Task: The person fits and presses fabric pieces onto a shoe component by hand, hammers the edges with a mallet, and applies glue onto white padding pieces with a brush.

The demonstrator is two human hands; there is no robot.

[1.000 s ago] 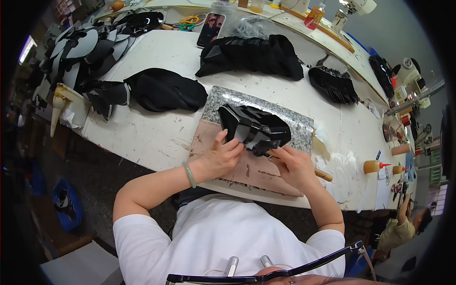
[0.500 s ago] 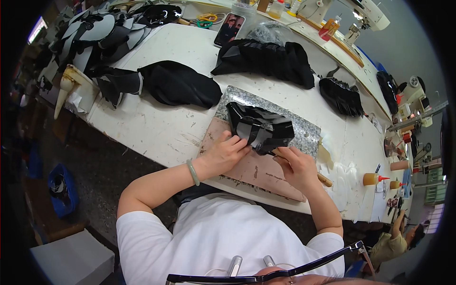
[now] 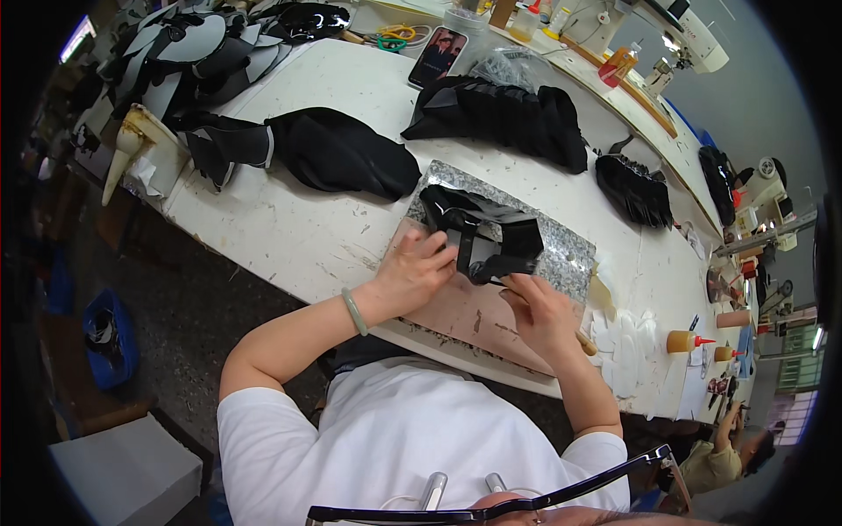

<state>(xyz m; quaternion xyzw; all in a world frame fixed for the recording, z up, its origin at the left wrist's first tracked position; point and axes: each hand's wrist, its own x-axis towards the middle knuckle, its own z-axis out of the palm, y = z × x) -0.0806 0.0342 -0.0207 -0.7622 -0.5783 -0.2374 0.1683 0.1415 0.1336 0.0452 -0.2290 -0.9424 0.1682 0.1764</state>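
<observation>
A glossy black shoe upper (image 3: 517, 250), with straps and cut-out openings, lies on the speckled stone slab (image 3: 572, 263) and reaches toward the pinkish board (image 3: 478, 317) in front of it. My left hand (image 3: 416, 272) is closed on its near left edge, fingers bent. At its near right edge, my right hand (image 3: 540, 312) grips a slim tool with a wooden handle (image 3: 586, 344); the handle's end sticks out behind the palm. The tool's tip meets the upper by my fingertips, too small to make out.
Stacked black pieces (image 3: 500, 118) lie beyond the slab, with more black fabric (image 3: 338, 153) to the left. A phone (image 3: 438, 57) leans at the back. Glue bottles (image 3: 684, 342) stand at the right. A white cone-tipped container (image 3: 132, 145) sits on the left table edge.
Both hands stay at the shoe upper. My right hand and its tool have moved slightly left, and the upper's straps and openings sit a little differently. The whole view has shifted slightly.
</observation>
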